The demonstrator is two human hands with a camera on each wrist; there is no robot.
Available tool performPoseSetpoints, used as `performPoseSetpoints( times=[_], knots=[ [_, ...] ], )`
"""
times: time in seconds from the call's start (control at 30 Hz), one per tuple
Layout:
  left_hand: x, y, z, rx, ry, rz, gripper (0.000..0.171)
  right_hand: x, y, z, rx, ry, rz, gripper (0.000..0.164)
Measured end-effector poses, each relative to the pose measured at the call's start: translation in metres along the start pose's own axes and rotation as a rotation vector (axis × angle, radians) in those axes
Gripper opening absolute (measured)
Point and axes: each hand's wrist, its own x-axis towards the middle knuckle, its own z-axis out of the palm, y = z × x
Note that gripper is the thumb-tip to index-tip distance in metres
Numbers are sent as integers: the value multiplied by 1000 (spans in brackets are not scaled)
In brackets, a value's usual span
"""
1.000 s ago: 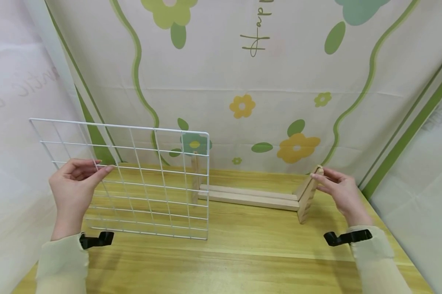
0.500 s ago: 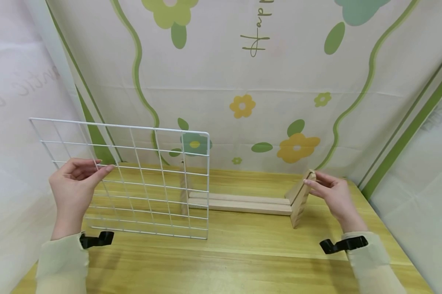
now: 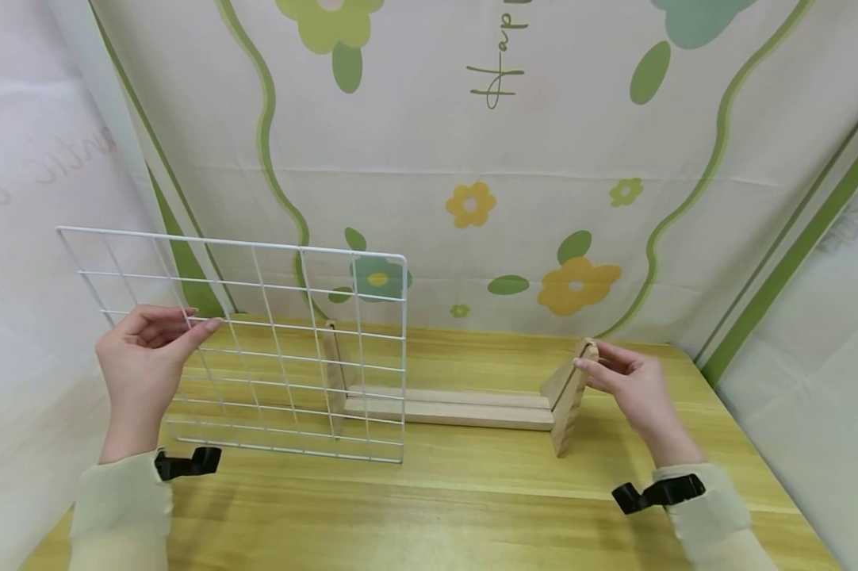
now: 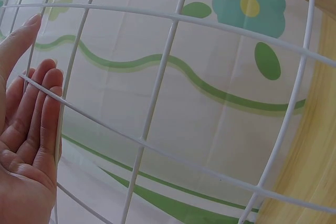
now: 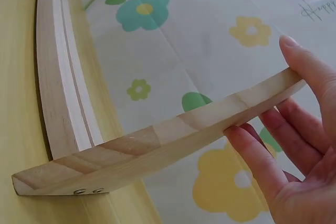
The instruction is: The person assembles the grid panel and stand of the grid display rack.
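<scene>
In the head view my left hand (image 3: 147, 357) pinches a white wire grid panel (image 3: 293, 326) near its left side, holding it upright. The left wrist view shows the thumb and fingers about the wires of the grid (image 4: 157, 85). On the right, my right hand (image 3: 625, 388) pinches the top of the right end piece of a wooden stand (image 3: 450, 414) between thumb and fingers. Grooves run along the stand's base bar and its end pieces. Its left end piece stands behind the grid. Two screw heads show low on the end piece (image 5: 173, 140) in the right wrist view.
A light wooden table (image 3: 429, 515) lies under everything. A pale cloth backdrop (image 3: 429, 127) with printed flowers rises behind it, with pale cloth sides at left and right. Each wrist wears a black strap mount (image 3: 660, 493).
My right hand has drawn the wooden stand left and toward me, so more of its left end lies behind the grid. The left hand and grid have stayed in place.
</scene>
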Motion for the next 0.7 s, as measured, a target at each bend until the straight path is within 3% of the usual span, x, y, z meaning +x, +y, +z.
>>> performPoseSetpoints(
  times=[0.4, 0.7],
  knots=[
    [-1, 0, 1, -56, 6, -15, 29, -3, -1, 5, -21, 3, -12, 61],
    [-1, 0, 1, -44, 5, -11, 30, -3, 0, 6, -57, 19, -34, 59]
  ],
)
